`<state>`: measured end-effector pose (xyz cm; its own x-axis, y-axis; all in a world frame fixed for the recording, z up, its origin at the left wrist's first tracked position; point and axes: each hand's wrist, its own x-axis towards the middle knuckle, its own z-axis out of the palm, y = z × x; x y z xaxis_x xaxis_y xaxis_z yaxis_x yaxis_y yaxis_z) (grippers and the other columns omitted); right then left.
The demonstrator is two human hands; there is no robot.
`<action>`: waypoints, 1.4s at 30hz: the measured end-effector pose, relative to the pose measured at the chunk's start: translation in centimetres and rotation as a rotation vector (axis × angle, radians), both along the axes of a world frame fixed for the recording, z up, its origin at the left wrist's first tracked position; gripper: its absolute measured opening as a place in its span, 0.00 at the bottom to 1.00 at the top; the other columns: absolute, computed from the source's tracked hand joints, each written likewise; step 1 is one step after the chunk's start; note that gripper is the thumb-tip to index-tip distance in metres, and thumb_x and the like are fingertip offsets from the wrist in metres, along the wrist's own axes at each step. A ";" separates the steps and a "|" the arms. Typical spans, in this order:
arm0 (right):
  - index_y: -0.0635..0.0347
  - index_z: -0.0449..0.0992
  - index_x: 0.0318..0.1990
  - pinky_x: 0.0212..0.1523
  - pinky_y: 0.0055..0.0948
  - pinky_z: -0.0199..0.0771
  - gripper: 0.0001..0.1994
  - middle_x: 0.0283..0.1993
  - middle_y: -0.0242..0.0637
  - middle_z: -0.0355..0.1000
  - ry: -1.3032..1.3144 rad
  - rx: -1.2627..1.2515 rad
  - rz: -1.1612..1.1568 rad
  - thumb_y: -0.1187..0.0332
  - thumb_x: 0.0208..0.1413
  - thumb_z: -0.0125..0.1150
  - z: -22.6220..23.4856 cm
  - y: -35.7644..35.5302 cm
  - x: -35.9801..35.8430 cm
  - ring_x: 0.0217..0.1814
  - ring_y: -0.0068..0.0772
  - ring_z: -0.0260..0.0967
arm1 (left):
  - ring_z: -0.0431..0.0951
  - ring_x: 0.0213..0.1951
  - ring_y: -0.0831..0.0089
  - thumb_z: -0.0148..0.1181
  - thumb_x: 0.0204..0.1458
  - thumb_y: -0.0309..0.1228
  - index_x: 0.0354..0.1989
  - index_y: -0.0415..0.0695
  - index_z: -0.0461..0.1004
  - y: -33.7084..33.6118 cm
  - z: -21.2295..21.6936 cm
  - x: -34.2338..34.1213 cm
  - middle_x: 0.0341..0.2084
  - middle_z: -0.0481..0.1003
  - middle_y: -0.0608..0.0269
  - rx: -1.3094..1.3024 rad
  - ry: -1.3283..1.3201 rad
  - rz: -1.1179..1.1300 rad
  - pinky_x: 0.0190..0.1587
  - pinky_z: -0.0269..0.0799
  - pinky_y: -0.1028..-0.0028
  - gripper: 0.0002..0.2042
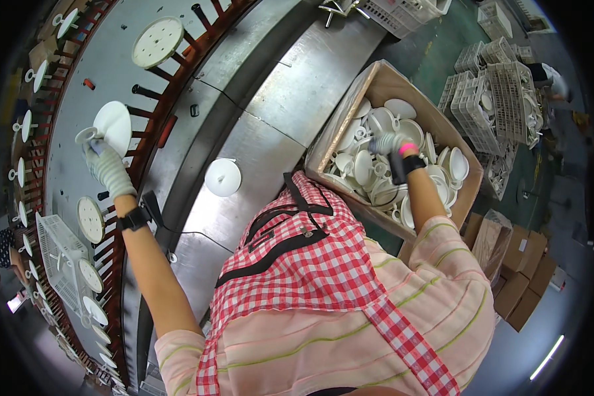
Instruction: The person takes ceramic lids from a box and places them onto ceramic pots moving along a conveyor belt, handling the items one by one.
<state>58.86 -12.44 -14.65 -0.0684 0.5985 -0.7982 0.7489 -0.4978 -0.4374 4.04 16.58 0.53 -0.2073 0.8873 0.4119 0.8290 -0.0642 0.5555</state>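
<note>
My left hand (105,168), in a pale knit glove, is closed at the ring handle of a white disc (114,127). That disc stands on edge at the dark prongs of the conveyor rack (153,113). My right hand (391,145), gloved too, reaches into a cardboard box (323,140) full of white discs with ring handles (363,166). Its fingers are blurred among the pieces, so whether they grip one is unclear. A single white disc (223,177) lies flat on the steel table (261,148) between my arms.
Cream round plates (158,42) and more discs sit along the curved rack. A white plastic basket (63,254) stands beyond it at left. Stacked white crates (482,105) and brown cartons (521,264) occupy the right side. A thin cable (201,234) crosses the steel.
</note>
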 end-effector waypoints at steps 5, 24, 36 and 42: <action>0.47 0.77 0.41 0.51 0.47 0.60 0.16 0.45 0.40 0.73 -0.848 0.146 0.314 0.56 0.45 0.54 -10.1 -8.4 -4.1 0.46 0.45 0.69 | 0.60 0.55 0.45 0.38 0.56 0.42 0.56 0.34 0.59 -6.1 0.4 0.8 0.54 0.58 0.37 0.145 0.089 0.011 0.57 0.55 0.58 0.26; 0.61 0.75 0.38 0.25 0.24 0.67 0.11 0.25 0.34 0.70 0.130 1.116 -0.402 0.68 0.47 0.61 24.6 22.1 -6.2 0.23 0.22 0.66 | 0.57 0.58 0.51 0.51 0.53 0.28 0.56 0.40 0.60 -18.3 0.2 -3.3 0.57 0.55 0.42 0.110 -0.063 0.098 0.58 0.55 0.61 0.21; 0.56 0.73 0.48 0.43 0.35 0.71 0.23 0.37 0.46 0.74 -0.642 0.985 -0.060 0.61 0.41 0.59 26.3 42.6 -9.2 0.39 0.41 0.72 | 0.69 0.48 0.62 0.48 0.55 0.32 0.53 0.36 0.63 -26.9 -0.7 -6.7 0.48 0.67 0.50 0.025 -0.402 0.225 0.53 0.63 0.67 0.19; 0.60 0.71 0.47 0.39 0.34 0.70 0.27 0.36 0.50 0.74 -0.205 1.123 -0.176 0.52 0.41 0.62 21.8 39.6 -14.5 0.38 0.43 0.73 | 0.70 0.50 0.62 0.49 0.53 0.31 0.50 0.38 0.66 -18.2 6.1 0.0 0.46 0.69 0.51 -0.110 -0.438 -0.507 0.52 0.64 0.68 0.17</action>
